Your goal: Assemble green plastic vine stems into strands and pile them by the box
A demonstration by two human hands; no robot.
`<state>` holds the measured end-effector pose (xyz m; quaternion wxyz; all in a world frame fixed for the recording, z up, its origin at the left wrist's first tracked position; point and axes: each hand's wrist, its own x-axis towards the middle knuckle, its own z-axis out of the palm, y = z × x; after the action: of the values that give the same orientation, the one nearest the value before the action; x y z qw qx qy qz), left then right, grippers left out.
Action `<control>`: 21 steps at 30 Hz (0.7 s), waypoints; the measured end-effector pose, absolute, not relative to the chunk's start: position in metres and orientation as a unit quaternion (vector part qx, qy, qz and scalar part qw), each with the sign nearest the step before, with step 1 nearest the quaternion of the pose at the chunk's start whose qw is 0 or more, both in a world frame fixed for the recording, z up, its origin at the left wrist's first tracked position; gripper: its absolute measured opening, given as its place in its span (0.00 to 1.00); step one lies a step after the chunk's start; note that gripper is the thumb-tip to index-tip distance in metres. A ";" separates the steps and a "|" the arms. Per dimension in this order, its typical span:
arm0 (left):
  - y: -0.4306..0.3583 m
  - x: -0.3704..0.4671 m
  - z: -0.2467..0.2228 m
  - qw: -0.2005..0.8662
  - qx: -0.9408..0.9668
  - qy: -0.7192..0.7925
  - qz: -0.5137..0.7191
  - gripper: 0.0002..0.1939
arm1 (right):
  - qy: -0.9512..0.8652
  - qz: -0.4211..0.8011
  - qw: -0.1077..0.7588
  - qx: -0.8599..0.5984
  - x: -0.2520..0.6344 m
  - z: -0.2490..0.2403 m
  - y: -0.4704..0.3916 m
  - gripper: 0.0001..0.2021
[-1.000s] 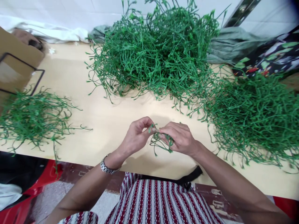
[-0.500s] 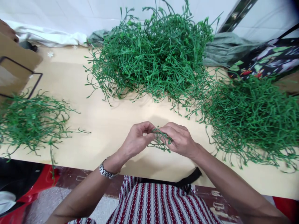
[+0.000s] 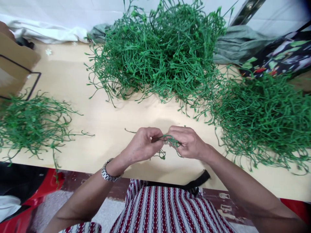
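Thin green artificial stems (image 3: 172, 140) stretch between my two hands, low over the table's front part. My left hand (image 3: 145, 144), with a metal watch on its wrist, pinches one side of them, and a stem end pokes out to its left. My right hand (image 3: 188, 141) is closed on the other side; its fingertips are partly hidden. A few curled ends hang below the fingers. Beyond my hands lies a large green pile of stems (image 3: 157, 55), with a second pile (image 3: 264, 119) at the right and a smaller one (image 3: 31, 124) at the left.
The pale table (image 3: 97, 113) runs across the view. A cardboard box (image 3: 14, 64) with a dark wire frame stands at the left, a person's hand near it. Grey-green cloth (image 3: 240, 45) and a floral fabric (image 3: 282, 55) lie at the back right. A black strap (image 3: 199, 180) rests at the front edge.
My hands have shifted slightly, and the held stems are now drawn between them, with one end newly showing left of my left hand. The camera view has moved a little.
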<state>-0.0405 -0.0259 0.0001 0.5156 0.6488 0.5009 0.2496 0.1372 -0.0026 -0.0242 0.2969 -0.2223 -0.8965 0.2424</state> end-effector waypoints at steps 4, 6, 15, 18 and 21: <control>-0.028 -0.042 0.003 0.496 0.708 0.458 0.207 0.09 | -0.860 0.401 0.242 -0.201 0.139 -0.017 0.003 0.07; -0.029 -0.041 0.004 0.482 0.731 0.442 0.192 0.09 | -0.834 0.473 0.205 -0.196 0.140 -0.015 0.006 0.07; -0.031 -0.039 0.009 0.517 0.738 0.390 0.190 0.10 | -0.730 0.656 0.077 -0.178 0.143 -0.017 0.015 0.09; -0.030 -0.040 0.008 0.553 0.715 0.380 0.196 0.09 | -0.712 0.678 0.076 -0.167 0.143 -0.019 0.017 0.09; -0.029 -0.042 0.005 0.587 0.677 0.393 0.207 0.08 | -0.739 0.643 0.092 -0.180 0.142 -0.017 0.016 0.09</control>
<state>-0.0423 -0.0291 0.0050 0.5866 0.6769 0.3935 0.2071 0.1419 0.0160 -0.0174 0.0918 -0.1798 -0.7391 0.6426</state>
